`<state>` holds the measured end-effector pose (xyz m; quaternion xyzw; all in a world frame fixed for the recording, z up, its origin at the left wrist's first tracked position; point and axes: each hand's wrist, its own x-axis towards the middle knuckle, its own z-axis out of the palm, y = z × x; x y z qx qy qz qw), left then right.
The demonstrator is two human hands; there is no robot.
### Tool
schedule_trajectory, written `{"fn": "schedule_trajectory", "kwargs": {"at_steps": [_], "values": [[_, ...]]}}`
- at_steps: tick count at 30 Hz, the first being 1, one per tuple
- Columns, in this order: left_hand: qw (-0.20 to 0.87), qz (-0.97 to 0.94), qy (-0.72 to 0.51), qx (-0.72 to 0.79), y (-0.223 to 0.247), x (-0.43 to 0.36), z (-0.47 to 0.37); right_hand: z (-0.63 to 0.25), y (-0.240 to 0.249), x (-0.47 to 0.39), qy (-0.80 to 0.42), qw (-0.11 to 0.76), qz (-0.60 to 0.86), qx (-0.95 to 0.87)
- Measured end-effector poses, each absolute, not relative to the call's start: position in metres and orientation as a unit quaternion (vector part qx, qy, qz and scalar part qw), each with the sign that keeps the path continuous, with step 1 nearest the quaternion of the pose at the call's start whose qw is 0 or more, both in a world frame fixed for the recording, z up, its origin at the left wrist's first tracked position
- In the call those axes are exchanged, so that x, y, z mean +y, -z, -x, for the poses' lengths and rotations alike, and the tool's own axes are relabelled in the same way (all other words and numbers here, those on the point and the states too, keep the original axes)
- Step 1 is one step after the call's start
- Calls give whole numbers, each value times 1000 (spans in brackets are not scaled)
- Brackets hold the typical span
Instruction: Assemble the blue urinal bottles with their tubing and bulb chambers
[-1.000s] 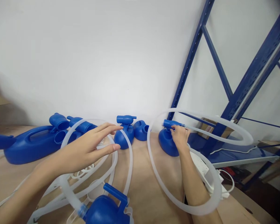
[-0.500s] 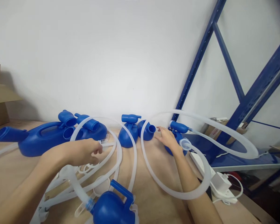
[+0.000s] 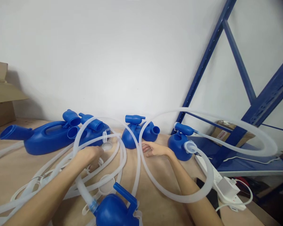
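My left hand [image 3: 91,155] reaches in among loops of translucent tubing [image 3: 124,157], its fingers curled downward. The forearm and knuckles hide what the fingertips hold, if anything. Just beyond it, a clear cap [image 3: 105,137] sits beside a round clear lid [image 3: 107,146]. My right hand [image 3: 153,148] hovers low by the wall side with loosely bent, parted fingers, close to a curve of tubing [image 3: 142,157] and below a blue bottle with an open spout [image 3: 150,131]. At the bottom, a blue bottle with a handle [image 3: 115,210] has a hose [image 3: 84,193] fixed to its neck.
More blue bottles stand along the wall: a long one [image 3: 46,139] on the left, another [image 3: 131,136] in the middle and one with hoses [image 3: 178,146] on the right. A power strip [image 3: 223,185], a dark phone-like object [image 3: 209,194], a blue rack [image 3: 207,56] and a cardboard box [image 3: 2,110] flank the work surface.
My right hand has moved left, away from the right-hand bottle toward the middle. My left hand has dropped lower, off the clear cap. The view has shifted slightly.
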<state>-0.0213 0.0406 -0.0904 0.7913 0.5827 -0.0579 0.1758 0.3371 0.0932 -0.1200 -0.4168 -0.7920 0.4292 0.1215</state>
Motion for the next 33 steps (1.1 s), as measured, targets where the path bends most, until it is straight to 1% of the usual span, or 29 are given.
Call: {"fn": "schedule_trajectory", "kwargs": {"at_steps": [3, 5, 8, 10, 13, 14, 16, 18, 20, 22, 25, 26, 29, 33], "values": [[185, -766, 120, 604, 90, 39, 20, -331, 114, 88, -506, 140, 367, -768], [182, -760, 134, 609, 87, 38, 20, -331, 104, 83, -539, 180, 341, -749], [175, -757, 143, 613, 81, 39, 20, -341, 88, 76, -540, 251, 318, -738], [169, -758, 142, 614, 77, 39, 20, -354, 82, 74, -522, 353, 275, -726], [158, -762, 129, 615, 74, 40, 22, -375, 79, 74, -468, 552, 181, -666], [156, -763, 123, 615, 74, 41, 23, -382, 79, 74, -447, 602, 160, -642], [153, -766, 110, 615, 75, 42, 24, -394, 78, 72, -409, 671, 143, -601], [151, -769, 98, 613, 75, 43, 25, -400, 77, 71, -384, 708, 157, -572], [150, -779, 85, 603, 75, 44, 24, -399, 77, 73, -374, 714, 204, -556], [148, -796, 70, 583, 74, 45, 22, -392, 81, 80, -354, 689, 290, -562], [149, -825, 50, 544, 70, 44, 18, -375, 92, 99, -257, 625, 451, -583], [151, -831, 46, 534, 69, 43, 17, -370, 96, 105, -226, 612, 485, -583], [157, -836, 32, 524, 68, 43, 16, -359, 109, 118, -171, 589, 529, -587], [158, -829, 19, 537, 71, 49, 19, -356, 124, 118, -149, 511, 555, -639]]}}
